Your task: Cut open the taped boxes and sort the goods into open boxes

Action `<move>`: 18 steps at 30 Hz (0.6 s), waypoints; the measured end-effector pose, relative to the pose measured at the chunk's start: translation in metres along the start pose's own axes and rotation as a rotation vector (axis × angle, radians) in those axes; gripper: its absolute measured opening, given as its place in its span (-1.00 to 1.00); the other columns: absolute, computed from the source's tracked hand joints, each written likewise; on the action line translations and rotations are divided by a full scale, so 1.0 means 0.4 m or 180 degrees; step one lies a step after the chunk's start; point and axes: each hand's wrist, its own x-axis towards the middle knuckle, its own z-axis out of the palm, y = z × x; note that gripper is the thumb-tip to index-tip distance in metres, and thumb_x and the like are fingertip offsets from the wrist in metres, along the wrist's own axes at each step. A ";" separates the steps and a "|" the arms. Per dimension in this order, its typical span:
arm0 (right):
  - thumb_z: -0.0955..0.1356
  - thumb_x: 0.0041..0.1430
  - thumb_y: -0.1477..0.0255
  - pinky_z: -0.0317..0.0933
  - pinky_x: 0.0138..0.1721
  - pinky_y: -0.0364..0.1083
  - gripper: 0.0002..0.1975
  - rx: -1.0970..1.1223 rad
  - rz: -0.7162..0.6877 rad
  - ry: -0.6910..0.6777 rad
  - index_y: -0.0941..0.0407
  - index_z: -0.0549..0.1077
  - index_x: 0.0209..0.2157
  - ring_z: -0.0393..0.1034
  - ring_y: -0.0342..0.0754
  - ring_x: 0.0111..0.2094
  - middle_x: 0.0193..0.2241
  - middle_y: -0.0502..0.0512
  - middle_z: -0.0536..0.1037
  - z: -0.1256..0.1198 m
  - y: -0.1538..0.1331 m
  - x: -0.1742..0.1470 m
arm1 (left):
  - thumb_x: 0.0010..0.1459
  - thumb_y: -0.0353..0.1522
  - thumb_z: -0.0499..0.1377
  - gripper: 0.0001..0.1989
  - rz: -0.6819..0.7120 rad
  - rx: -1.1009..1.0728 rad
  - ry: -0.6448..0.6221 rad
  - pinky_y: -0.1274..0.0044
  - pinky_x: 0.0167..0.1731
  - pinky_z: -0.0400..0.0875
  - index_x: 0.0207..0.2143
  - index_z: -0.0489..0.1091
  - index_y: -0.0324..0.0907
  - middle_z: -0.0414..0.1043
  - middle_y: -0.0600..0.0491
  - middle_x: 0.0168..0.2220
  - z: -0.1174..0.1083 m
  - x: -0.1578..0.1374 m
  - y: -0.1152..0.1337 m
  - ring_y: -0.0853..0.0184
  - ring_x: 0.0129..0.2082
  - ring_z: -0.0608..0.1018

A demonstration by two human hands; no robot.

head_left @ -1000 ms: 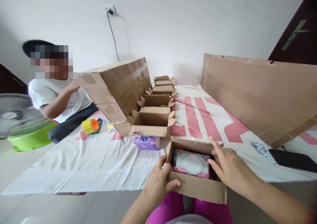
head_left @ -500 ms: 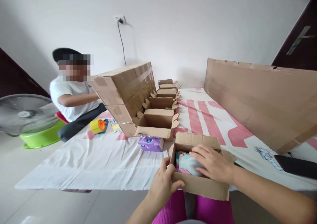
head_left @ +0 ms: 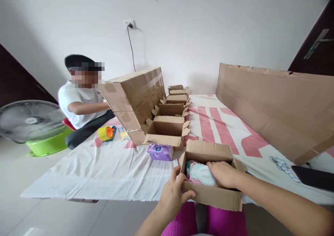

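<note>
The soft pack (head_left: 199,176) with a pale lid lies inside an open carton (head_left: 214,196) at the table's (head_left: 104,182) near edge, its front wall jutting past that edge. Lettering on the pack is too small to read. The left hand (head_left: 176,189) clasps the carton's left near corner, thumb over the front wall. The right hand (head_left: 225,175) reaches inside at the pack's right end; its fingertips are hidden, so I cannot tell whether they grip.

Just beyond the carton's left side is a purple packet (head_left: 159,152) with round blue marks, unreadable. Behind it, open boxes (head_left: 169,120) run toward the far edge, against stacked cartons (head_left: 135,93). A yellow tape dispenser (head_left: 105,134) lies toward the left edge; a dark flat device (head_left: 313,177) sits near the right near corner.
</note>
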 end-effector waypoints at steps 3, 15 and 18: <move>0.44 -0.16 0.54 0.29 -0.14 0.04 -0.57 0.0016 -0.0032 0.0230 0.23 0.43 -0.15 0.50 0.20 -0.14 -0.16 0.32 0.59 -0.010 -0.013 -0.012 | 0.07 -0.22 0.33 -0.71 0.0009 -0.0017 0.0043 0.32 -0.33 0.55 -0.27 0.30 -0.11 0.23 -0.08 0.04 0.000 -0.003 -0.001 0.18 -0.26 0.59; 0.34 -0.15 0.53 0.26 -0.10 0.05 -0.51 0.0779 -0.0606 0.1974 0.06 0.34 -0.07 0.37 0.11 -0.11 -0.17 0.12 0.49 -0.153 -0.029 -0.131 | 0.05 -0.12 0.33 -0.67 -0.0006 -0.0309 0.0119 0.24 -0.22 0.53 -0.32 0.33 -0.13 0.25 -0.13 0.03 -0.009 -0.015 0.021 0.09 -0.14 0.54; 0.32 -0.15 0.52 0.33 -0.21 0.01 -0.45 0.0840 -0.0401 0.2409 -0.01 0.27 -0.02 0.41 0.10 -0.15 -0.15 0.10 0.47 -0.159 -0.006 -0.194 | 0.07 0.01 0.26 -0.60 0.0303 -0.0543 0.0096 0.31 -0.17 0.52 -0.34 0.36 -0.13 0.27 -0.13 0.02 -0.080 -0.032 -0.002 0.10 -0.07 0.50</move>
